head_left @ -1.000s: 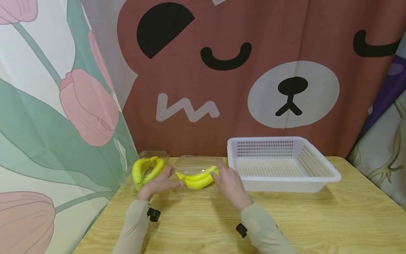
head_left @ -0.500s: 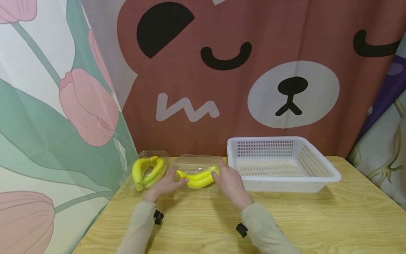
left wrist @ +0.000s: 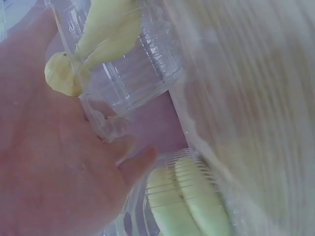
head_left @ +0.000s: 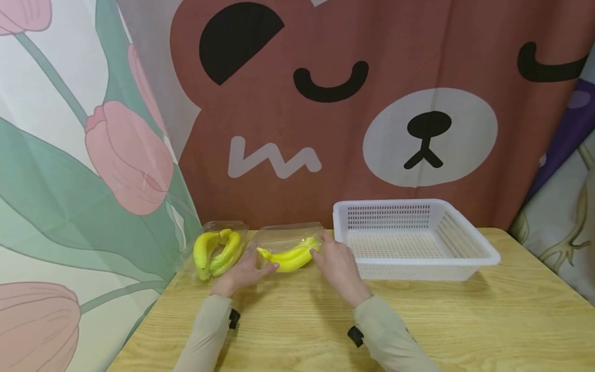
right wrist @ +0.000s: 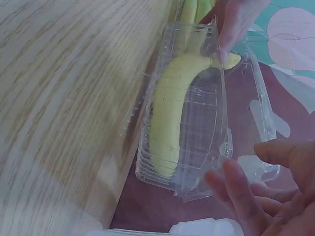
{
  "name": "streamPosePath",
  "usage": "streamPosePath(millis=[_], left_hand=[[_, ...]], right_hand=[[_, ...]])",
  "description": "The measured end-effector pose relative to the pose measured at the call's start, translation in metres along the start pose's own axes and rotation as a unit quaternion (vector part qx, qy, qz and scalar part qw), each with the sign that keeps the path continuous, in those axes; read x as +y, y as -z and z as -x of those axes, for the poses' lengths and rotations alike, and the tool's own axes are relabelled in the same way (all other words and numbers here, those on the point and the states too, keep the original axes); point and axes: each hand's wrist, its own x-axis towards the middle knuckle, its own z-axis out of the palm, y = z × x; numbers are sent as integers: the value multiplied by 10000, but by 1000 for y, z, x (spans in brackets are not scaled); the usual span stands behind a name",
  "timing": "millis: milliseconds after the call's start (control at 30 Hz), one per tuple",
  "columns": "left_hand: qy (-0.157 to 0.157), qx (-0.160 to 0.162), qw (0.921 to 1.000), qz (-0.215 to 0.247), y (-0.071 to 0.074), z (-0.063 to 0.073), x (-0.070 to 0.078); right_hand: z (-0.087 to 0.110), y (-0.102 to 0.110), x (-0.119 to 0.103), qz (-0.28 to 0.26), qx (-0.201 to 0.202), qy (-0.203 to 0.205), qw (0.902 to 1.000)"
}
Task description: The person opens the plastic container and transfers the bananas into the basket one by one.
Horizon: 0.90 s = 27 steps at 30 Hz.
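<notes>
Between my hands on the table is a hinged clear plastic box (right wrist: 199,125) with a banana (head_left: 290,261) in it. Its transparent lid (head_left: 288,232) is raised at the back. My left hand (head_left: 244,271) holds the box's left end. In the right wrist view its thumb presses the rim beside the banana's stem (right wrist: 231,61). My right hand (head_left: 341,266) is at the box's right end. Its fingers (right wrist: 241,189) are spread and loosely bent close to the box corner, and its thumb overlaps the lid's edge in the right wrist view.
Left of the box, a second clear plastic box holds several bananas (head_left: 207,253). A white perforated basket (head_left: 418,262) stands to the right on the wooden table (head_left: 297,330). Behind the table hangs a brown bear-patterned curtain (head_left: 279,201), with a tulip-patterned one (head_left: 130,155) at the left.
My left hand has shifted right onto the box's left end. The box with the banana has tilted and moved slightly up and left, its lid rising a little. My right hand has hardly moved.
</notes>
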Motion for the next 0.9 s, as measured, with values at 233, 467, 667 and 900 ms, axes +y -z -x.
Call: streamPosePath(millis=[233,467,667,900], left_hand=[[23,-123,9999,-53,-1,1,2],[47,-12,9998,-210,-3,1,2],[43,88,9993,-355,-5,0,2],[24,107,9993,-348,-5,1,5]], right_hand=[[0,0,2,252,348,193,9989],[-1,1,2,-295,298,128,9990],[-1,1,2,-581,243,146,9979],[-5,2,4,-112,209,1192,9926]])
